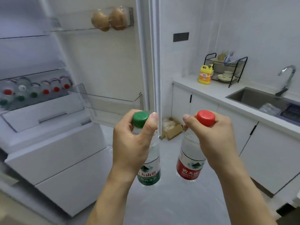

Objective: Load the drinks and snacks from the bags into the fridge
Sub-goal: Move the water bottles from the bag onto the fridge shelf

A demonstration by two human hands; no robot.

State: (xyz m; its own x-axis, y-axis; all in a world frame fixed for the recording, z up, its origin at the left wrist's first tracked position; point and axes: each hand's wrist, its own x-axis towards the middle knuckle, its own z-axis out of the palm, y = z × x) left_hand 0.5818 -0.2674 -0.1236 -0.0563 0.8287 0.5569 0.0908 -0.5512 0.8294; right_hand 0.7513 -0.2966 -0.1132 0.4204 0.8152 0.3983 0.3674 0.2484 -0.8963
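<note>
My left hand [133, 143] grips the neck of a water bottle with a green cap and green label [150, 174]. My right hand [214, 140] grips the neck of a water bottle with a red cap and red label [189, 169]. Both bottles hang upright in front of the open fridge door [113, 65]. Several bottles with red, green and white caps [34, 91] lie on a fridge shelf at the left. The door's lower bin [113, 103] holds nothing that I can see.
Two brown round items [110, 18] sit in the door's upper bin. A white fridge drawer [42, 114] is below the bottle shelf. A counter with a sink [253, 96], tap, dish rack [227, 69] and yellow detergent bottle [205, 75] runs along the right. A cardboard box [172, 129] lies on the floor.
</note>
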